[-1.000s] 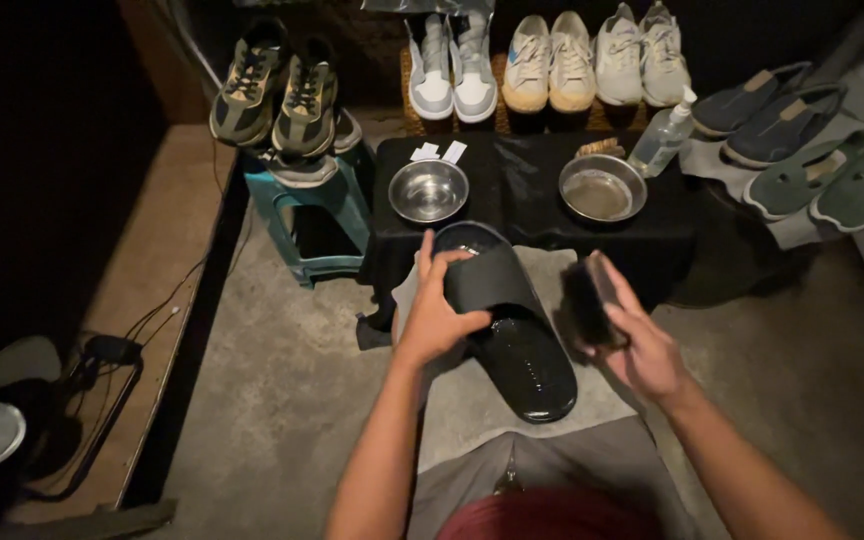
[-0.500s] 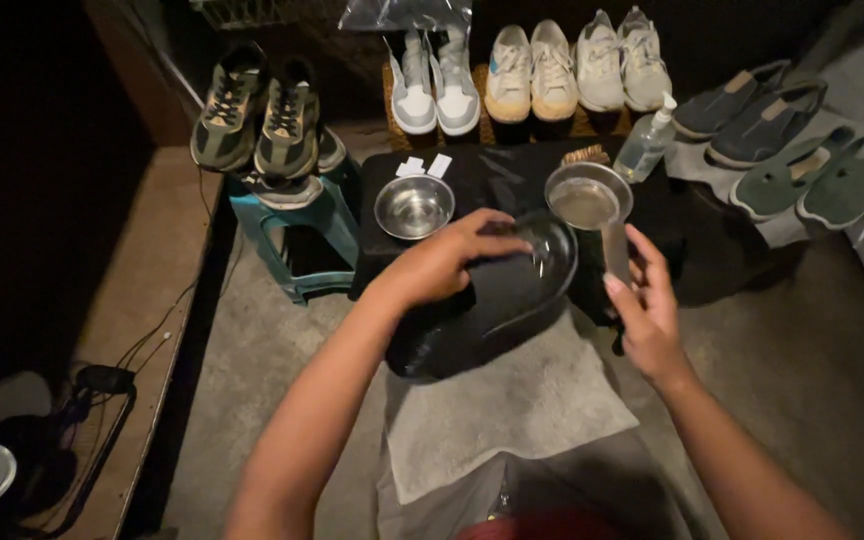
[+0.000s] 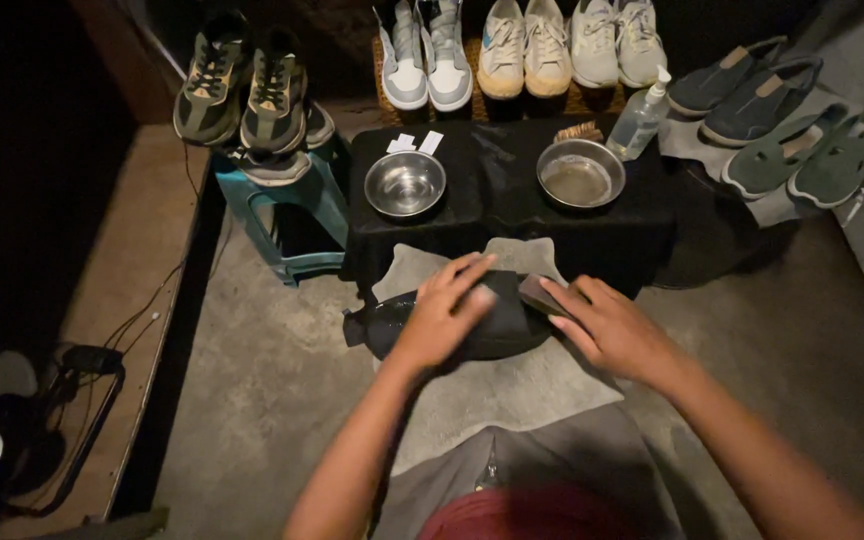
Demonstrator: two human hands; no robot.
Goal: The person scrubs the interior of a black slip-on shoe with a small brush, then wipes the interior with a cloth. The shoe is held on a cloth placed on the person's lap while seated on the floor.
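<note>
The black slide sandal (image 3: pixel 407 322) lies across the person's lap on a grey cloth (image 3: pixel 512 395), long axis running 9 to 3 o'clock, one rounded end pointing toward 9 o'clock; which end is toe or heel cannot be told. The left hand (image 3: pixel 444 312) presses flat on the sandal's strap, fingers (image 3: pixel 472 275) extended and spread, resting on it rather than closed around it. The right hand (image 3: pixel 614 330) lies at the sandal's 3 o'clock end, fingers grasping a small dark brush-like block (image 3: pixel 540 294) held against the sandal. At 12 o'clock stands a low tabletop (image 3: pixel 497 200) draped in black fabric, carrying two steel bowls (image 3: pixel 404 183) and a clear pump bottle (image 3: pixel 640 118). Pairs of sneakers (image 3: pixel 522 45) line the far edge. A teal stool (image 3: pixel 287 215) at 10 o'clock bears more shoes. The floor (image 3: pixel 242 400) is bare concrete; the room is dimly lit.
</note>
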